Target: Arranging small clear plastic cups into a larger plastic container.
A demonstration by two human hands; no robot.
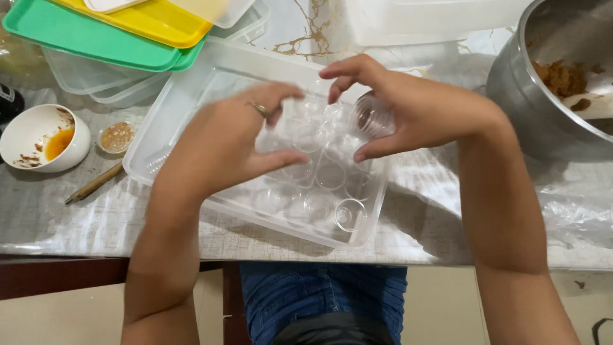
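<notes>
A clear plastic tray [182, 121] lies on the table with several small clear cups [350, 214] standing in it. My right hand [415, 108] grips a stack of small clear cups [372, 117], held on its side above the tray. My left hand [223, 144], with a ring on one finger, hovers over the tray's middle; its fingers curl around a blurred clear cup [281, 134] pulled from the stack's end.
A white bowl [29, 131] with orange sauce and a small dish [117, 137] sit at the left, a wooden stick [94, 183] beside them. Green and yellow trays [96, 38] are stacked at the back left. A steel pot [543, 108] with brown paste stands at the right.
</notes>
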